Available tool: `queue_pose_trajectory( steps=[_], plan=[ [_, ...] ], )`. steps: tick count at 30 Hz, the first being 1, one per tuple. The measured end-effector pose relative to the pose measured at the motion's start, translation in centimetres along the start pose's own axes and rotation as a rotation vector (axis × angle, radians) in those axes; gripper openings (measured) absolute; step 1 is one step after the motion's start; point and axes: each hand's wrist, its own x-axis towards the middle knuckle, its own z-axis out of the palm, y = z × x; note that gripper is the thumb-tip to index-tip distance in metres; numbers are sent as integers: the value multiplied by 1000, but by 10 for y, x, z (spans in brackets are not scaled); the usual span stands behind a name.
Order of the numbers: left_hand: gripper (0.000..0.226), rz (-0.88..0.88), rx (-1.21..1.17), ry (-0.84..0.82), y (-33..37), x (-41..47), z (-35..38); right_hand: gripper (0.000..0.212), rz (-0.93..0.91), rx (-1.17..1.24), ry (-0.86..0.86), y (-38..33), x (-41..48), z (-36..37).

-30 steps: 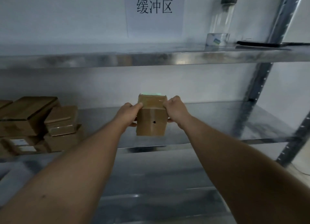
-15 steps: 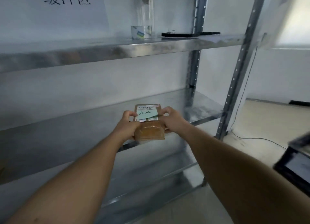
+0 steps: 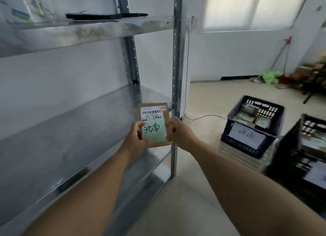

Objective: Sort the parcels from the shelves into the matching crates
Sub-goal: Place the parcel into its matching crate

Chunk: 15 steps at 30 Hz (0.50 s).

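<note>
1. Your left hand (image 3: 135, 140) has its thumb (image 3: 137, 128) laid along the parcel's left edge. The fingers (image 3: 169, 124) of your right hand (image 3: 179, 132) curl round the right edge. Both hands are clamped on the parcel from the sides, and nothing supports it from below.
2. You hold the parcel (image 3: 153, 120) in the air, face towards you, in front of the rack's corner upright (image 3: 176, 68). A green note (image 3: 155, 132) handwritten 济南 sits under the shipping label (image 3: 151, 112).
3. The dark blue crate (image 3: 243, 147) on the floor to your right carries a paper sign (image 3: 247, 134) that looks like the same two characters, though it is blurred. It already holds parcels and is well apart from yours.
4. Risk: this is an edge pinch only. If you let go with one hand to reach down, the parcel may twist out and drop.
5. Risk: your right fingertips touch the note's edge, so sliding them could lift it.
6. Risk: the black crate (image 3: 289, 147) stands just beside the blue one, and I cannot read its sign. A hasty drop could land in the wrong crate.
7. Risk: a quick swing to the right could clip the upright, and a cable (image 3: 202, 116) trails across the floor towards the crates.
</note>
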Motion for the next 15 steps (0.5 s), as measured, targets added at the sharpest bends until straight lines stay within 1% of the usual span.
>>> queue_pose_trajectory(
  steps=[3, 5, 10, 15],
  plan=[
    [74, 56, 23, -123, 6, 33, 15, 40, 54, -5, 6, 12, 10, -25],
    [76, 89, 21, -180, 12, 55, 25, 44, 79, -9, 31, 16, 15, -41],
    [77, 182, -20, -321, 36, 97, 62, 46, 142, -23, 169, 34, 25, -79],
    [75, 241, 4, -454, 44, 128, 114, 45, 221, -57, 293, 66, 21, -110]
  ],
)
